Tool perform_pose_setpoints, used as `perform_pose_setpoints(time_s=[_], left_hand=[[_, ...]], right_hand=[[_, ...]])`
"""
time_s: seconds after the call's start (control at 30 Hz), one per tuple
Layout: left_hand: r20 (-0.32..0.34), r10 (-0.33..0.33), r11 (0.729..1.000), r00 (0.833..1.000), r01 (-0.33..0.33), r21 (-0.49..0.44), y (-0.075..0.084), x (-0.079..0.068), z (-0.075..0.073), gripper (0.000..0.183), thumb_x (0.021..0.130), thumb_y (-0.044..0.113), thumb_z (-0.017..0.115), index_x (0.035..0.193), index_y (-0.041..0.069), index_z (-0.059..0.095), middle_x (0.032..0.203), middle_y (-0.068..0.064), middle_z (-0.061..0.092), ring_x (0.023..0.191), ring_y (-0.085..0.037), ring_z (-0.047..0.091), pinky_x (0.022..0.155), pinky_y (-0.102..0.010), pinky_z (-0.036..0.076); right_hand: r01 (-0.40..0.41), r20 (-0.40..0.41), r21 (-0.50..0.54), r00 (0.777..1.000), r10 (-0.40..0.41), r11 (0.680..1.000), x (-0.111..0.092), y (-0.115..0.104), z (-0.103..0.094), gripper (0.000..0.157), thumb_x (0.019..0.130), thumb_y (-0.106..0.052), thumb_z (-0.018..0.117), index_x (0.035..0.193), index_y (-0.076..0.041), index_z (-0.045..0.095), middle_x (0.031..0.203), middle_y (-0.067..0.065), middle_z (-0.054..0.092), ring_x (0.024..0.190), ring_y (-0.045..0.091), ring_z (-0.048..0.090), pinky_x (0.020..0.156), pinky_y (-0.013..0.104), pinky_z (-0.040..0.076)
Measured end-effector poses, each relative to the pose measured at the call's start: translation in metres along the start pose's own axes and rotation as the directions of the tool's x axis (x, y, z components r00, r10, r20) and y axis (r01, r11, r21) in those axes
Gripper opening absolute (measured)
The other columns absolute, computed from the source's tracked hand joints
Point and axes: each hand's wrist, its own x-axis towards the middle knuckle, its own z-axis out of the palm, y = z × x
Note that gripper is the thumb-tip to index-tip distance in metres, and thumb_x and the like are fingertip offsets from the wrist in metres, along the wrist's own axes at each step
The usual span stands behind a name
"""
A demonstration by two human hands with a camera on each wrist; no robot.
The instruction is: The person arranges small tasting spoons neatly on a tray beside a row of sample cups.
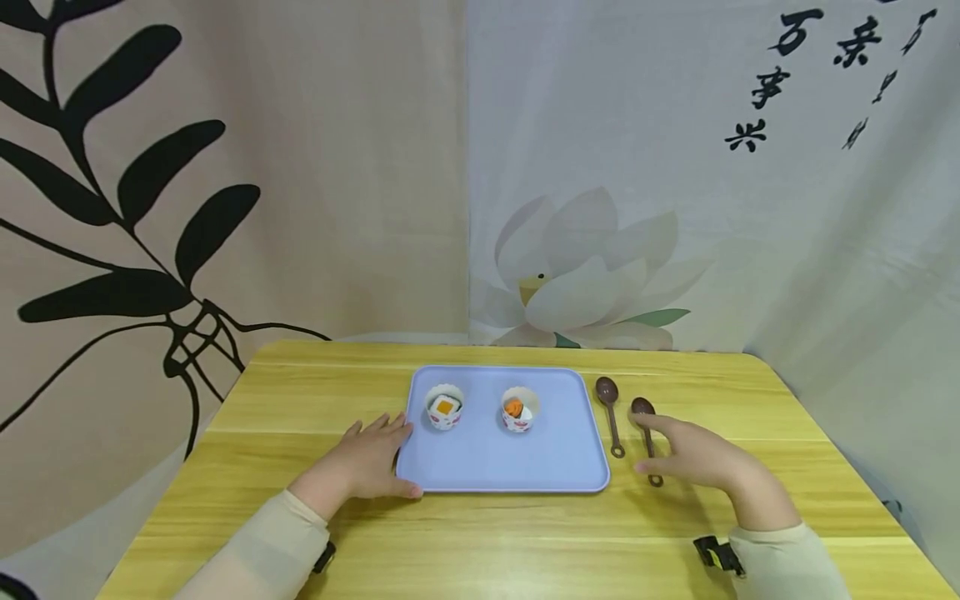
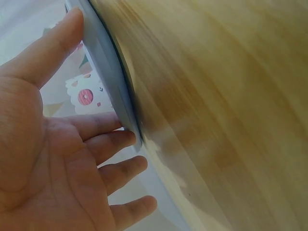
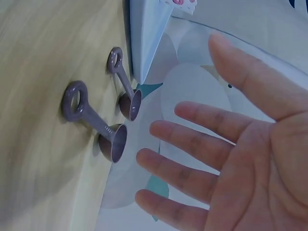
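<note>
Head view: the left hand (image 1: pixel 363 464), fingers straight and spread, touches the blue tray (image 1: pixel 495 465) around nine o'clock, gripping nothing; the right hand (image 1: pixel 697 456), fingers extended and empty, hovers over the outer spoon (image 1: pixel 642 406). Ten o'clock from that lies the inner spoon (image 1: pixel 612 417); the left cup (image 1: pixel 444 422) stands at the tray's ten, the right cup (image 1: pixel 517 423) at one.

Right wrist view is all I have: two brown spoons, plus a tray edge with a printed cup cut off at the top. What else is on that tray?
Observer: The head view shows a second cup on the blue tray, to the left of the other.
Operator: Good. I can't see the left hand at all; where is it?
Observer: The left hand is at the tray's left edge, its thumb by the near left corner.
</note>
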Motion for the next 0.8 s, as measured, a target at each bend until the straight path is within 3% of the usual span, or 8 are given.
perform_pose_setpoints(time_s=[0.17, 0.37, 0.8], left_hand=[[0.002, -0.002, 1.0, 1.0, 0.002, -0.004, 0.001, -0.001, -0.001, 0.105, 0.062, 0.066, 0.07, 0.14, 0.004, 0.037, 0.148, -0.013, 0.028, 0.136, -0.037, 0.02, 0.104, -0.063, 0.013], [0.004, -0.004, 1.0, 1.0, 0.004, -0.01, 0.002, -0.003, -0.002, 0.104, 0.063, 0.064, 0.07, 0.14, 0.004, 0.037, 0.148, -0.013, 0.028, 0.136, -0.037, 0.02, 0.104, -0.063, 0.013], [-0.007, 0.001, 1.0, 1.0, -0.001, -0.006, 0.001, -0.002, 0.0, 0.103, 0.063, 0.064, 0.071, 0.14, 0.003, 0.037, 0.148, -0.014, 0.028, 0.136, -0.038, 0.021, 0.104, -0.062, 0.013]], right_hand=[[-0.007, -0.023, 0.012, 1.0, 0.007, 1.0, 0.001, 0.007, 0.001, 0.083, 0.076, -0.053, 0.066, 0.138, -0.004, 0.04, 0.136, 0.019, 0.045, 0.124, 0.042, 0.04, 0.097, 0.056, 0.034], [-0.021, -0.057, 0.04, 0.998, 0.023, 0.999, 0.004, 0.015, 0.002, 0.08, 0.078, -0.055, 0.063, 0.136, -0.004, 0.044, 0.132, 0.018, 0.05, 0.114, 0.04, 0.049, 0.088, 0.052, 0.043], [-0.126, -0.074, 0.252, 0.986, 0.149, 0.96, 0.011, 0.033, 0.01, 0.06, 0.083, -0.035, 0.067, 0.128, 0.001, 0.049, 0.122, 0.023, 0.054, 0.096, 0.031, 0.061, 0.073, 0.036, 0.052]])
